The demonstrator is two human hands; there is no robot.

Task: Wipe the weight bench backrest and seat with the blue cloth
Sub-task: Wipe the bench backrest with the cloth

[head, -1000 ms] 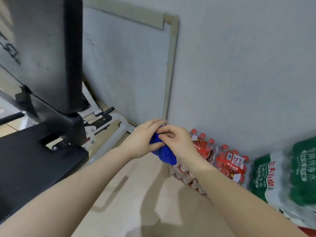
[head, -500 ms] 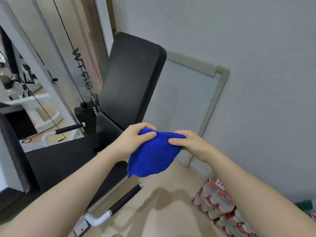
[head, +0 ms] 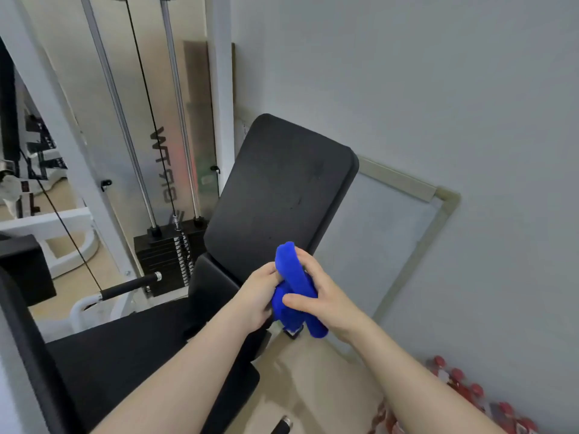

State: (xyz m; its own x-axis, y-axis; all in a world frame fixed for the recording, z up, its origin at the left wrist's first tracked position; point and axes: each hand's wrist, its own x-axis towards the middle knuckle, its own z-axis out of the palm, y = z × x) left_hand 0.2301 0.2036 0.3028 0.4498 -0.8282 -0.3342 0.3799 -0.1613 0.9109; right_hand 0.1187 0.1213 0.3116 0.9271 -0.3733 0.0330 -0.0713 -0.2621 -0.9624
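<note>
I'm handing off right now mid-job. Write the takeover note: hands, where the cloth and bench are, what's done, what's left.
Left hand and right hand both grip the bunched blue cloth, held in the air in front of the bench.
Backrest stands tilted up against the wall; seat lies below the left forearm.
Done: cloth in hand. No wiping is visible; the cloth touches neither pad.
Left: wipe the backrest, then the seat.
</note>
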